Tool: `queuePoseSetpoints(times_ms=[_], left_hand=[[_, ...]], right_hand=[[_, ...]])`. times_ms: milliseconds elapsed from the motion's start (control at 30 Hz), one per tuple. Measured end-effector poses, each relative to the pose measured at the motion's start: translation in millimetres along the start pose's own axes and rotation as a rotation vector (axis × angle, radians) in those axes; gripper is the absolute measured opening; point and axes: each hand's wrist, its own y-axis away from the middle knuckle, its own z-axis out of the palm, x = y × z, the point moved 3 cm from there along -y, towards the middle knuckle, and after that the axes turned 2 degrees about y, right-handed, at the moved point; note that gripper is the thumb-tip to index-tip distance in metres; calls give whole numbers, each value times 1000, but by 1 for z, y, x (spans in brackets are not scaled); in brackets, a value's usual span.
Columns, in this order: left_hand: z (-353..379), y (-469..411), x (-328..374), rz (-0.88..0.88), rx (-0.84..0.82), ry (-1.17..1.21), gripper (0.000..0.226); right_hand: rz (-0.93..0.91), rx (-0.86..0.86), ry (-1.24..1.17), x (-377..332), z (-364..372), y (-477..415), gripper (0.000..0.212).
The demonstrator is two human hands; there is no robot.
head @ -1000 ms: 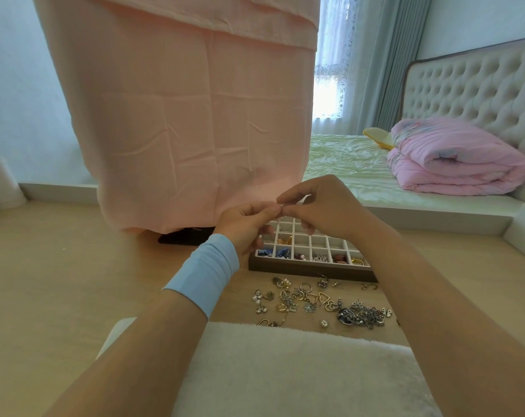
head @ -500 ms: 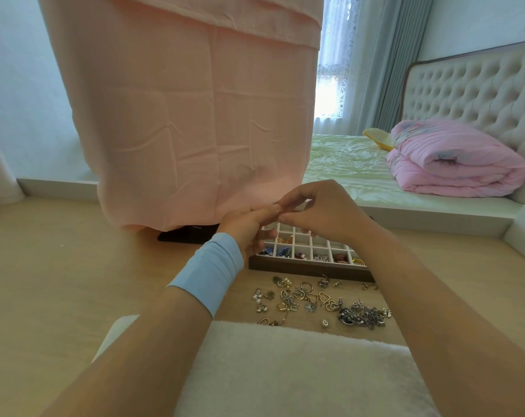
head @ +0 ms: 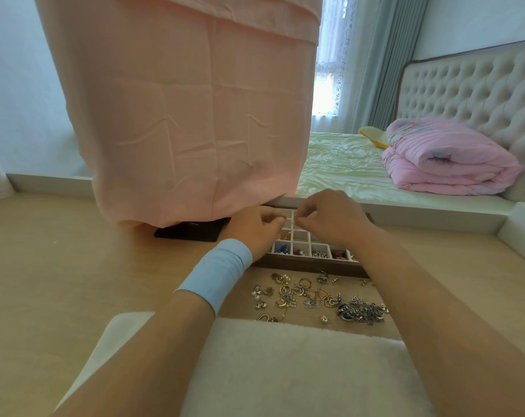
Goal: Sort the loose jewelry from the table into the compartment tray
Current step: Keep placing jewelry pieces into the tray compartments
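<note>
Fingers (head: pixel 275 220) of the left hand (head: pixel 255 231) and fingers (head: pixel 304 217) of the right hand (head: pixel 335 221) are curled inward. Their tips are drawn narrow and nearly meet above the far half of the compartment tray (head: pixel 309 264). Whether they pinch a piece cannot be told, since anything between them is too small to resolve.

Nearest the viewer, in front of the tray, a white fleecy cushion (head: pixel 285 365) lies under both forearms. Between cushion and tray, the loose jewelry (head: pixel 318 296) is scattered on the wooden table (head: pixel 59 266). It includes rings, gold heart-shaped hoops and pearl pieces, with a dark tangled cluster (head: pixel 362 311) toward the tray's right end. A light-blue wristband (head: pixel 219 272) wraps the left wrist, just left of the tray's front wall.

The tray's front row of compartments holds blue, pink, silver and red-brown pieces, apparently beads. Left of the tray, a black box (head: pixel 192 233) sits on the table, its top hidden by a hanging pink cloth (head: pixel 189 115). Beyond the tray, a bed (head: pixel 339 164) carries a folded pink quilt (head: pixel 445 161) before a tufted headboard (head: pixel 472 91).
</note>
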Motion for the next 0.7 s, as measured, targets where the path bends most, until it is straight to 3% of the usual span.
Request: queuePoseSetpoints(times_ms=[67,133,367,533,700], left_hand=[[5,-1,-8,110,-76,-353,26],[8,1,-9,156,-170,-506,32],[7,3,-11,158,-206,-508,36],[4,6,-9,163,-200,-496,35],[-14,6,9,169,-210,-466,20]], right_hand=[[25,-95,119,6,8,1,12],[35,-140,160,10,14,0,9],[41,-116,192,9,28,-10,5],[69,-88,226,10,30,-14,13],[-31,-143,66,-1,8,-4,10]])
